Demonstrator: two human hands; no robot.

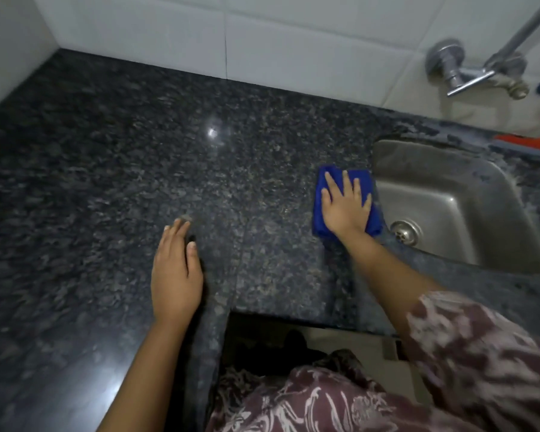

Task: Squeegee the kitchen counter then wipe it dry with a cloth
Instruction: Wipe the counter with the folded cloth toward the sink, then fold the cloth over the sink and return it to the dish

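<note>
A folded blue cloth [320,185] lies on the dark speckled granite counter [138,157], right beside the sink's left rim. My right hand [345,205] presses flat on top of the cloth with its fingers spread. My left hand [175,266] rests palm down on the counter near the front edge, holding nothing, fingers together. An orange-red squeegee [530,142] lies on the counter behind the sink at the far right, partly cut off by the frame.
A steel sink [449,198] with a drain is set into the counter at right. A chrome wall tap [468,73] juts out above it. White tiled walls [262,42] close the back and left. The counter's front edge steps inward near my body.
</note>
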